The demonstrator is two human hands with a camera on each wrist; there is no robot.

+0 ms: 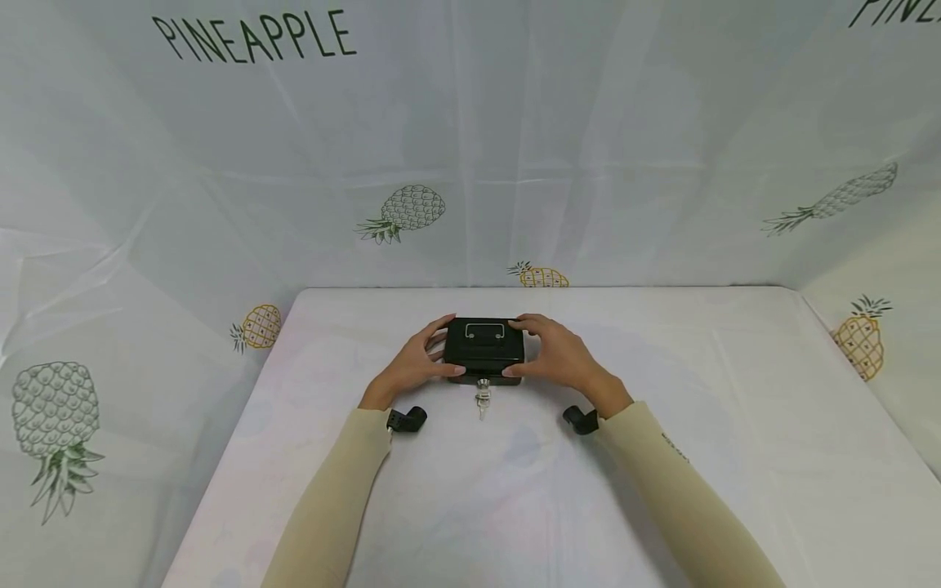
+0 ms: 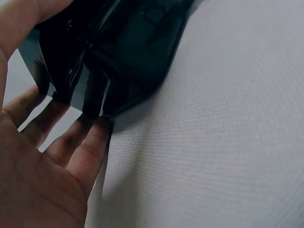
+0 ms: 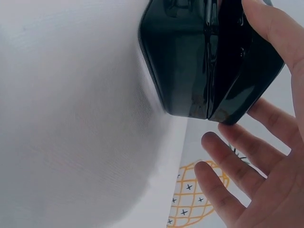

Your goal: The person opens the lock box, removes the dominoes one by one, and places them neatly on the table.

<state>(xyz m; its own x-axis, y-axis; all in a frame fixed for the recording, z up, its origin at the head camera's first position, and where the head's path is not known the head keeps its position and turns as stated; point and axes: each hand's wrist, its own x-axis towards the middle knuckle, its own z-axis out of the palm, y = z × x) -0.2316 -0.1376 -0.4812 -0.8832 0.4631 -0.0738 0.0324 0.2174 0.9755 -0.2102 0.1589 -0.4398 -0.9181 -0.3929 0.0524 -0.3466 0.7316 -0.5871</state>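
A small black cash box (image 1: 483, 349) with a wire handle (image 1: 485, 329) on its lid sits on the white-covered table. Keys (image 1: 483, 395) hang from the lock at its near side. My left hand (image 1: 408, 366) grips the box's left end, thumb at the near edge of the lid and fingertips along the end wall. On the opposite end my right hand (image 1: 562, 356) holds it, thumb at the near lid edge and index finger at the far corner. In the right wrist view, the lower fingers (image 3: 216, 190) are spread away from the box (image 3: 180, 61).
White cloth (image 1: 625, 490) covers the table up to its far edge. Behind it hangs a pale curtain (image 1: 588, 122) printed with pineapples. Black wrist cameras (image 1: 408, 419) sit below each hand, just above the sleeves.
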